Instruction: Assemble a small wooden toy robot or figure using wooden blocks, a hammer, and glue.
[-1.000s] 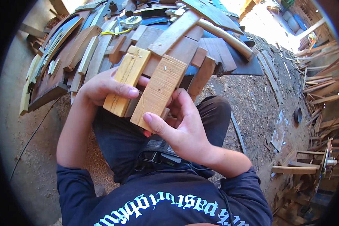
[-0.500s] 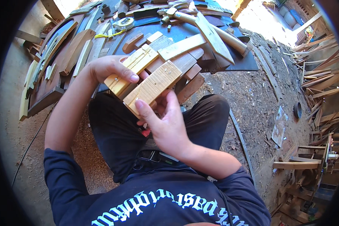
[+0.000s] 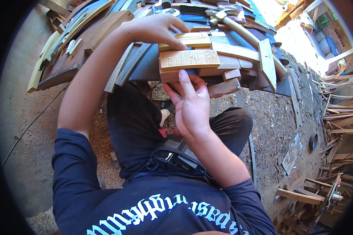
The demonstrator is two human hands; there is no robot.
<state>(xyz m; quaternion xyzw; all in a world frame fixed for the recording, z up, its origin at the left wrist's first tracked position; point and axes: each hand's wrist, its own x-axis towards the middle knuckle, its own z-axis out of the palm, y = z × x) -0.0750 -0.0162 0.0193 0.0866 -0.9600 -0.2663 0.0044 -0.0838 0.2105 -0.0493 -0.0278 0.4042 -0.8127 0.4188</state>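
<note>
Two pale wooden blocks lie side by side, with a narrow gap between them, at the near edge of the workbench. My left hand (image 3: 157, 30) arches over the far block (image 3: 194, 40), its thumb at the near side and a finger at the far side. From below, my right hand (image 3: 192, 103) grips the near block (image 3: 190, 59), thumb against its front and fingers curled underneath. Small nail heads or spots dot the near block's top. Darker wood pieces (image 3: 227, 62) sit against the blocks' right ends. The underside of the near block is hidden.
A hammer (image 3: 243, 31) and a pointed wood strip (image 3: 267, 64) lie on the workbench (image 3: 139, 72) to the right. Long boards (image 3: 108, 29) cover its left side. Wood scraps (image 3: 343, 113) are heaped at far right. A dark cable (image 3: 31, 121) crosses the floor at left.
Both hands have moved forward with the pale blocks, which have turned from slanting to nearly level across the bench edge. My left hand's fingers are spread wider.
</note>
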